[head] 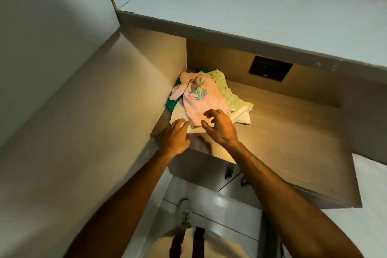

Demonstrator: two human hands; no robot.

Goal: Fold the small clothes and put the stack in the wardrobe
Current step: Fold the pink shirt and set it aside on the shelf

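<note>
Flanking stack (201, 98), wall (129, 81), socket (270, 71)

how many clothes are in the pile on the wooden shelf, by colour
pink top with flower print: 1
green garment, mostly hidden under the pink one: 1
pale green printed garment: 1
white or cream pieces: 2, one under the pink top, one at the right edge
total: 5 visible, though more may be hidden underneath
</note>
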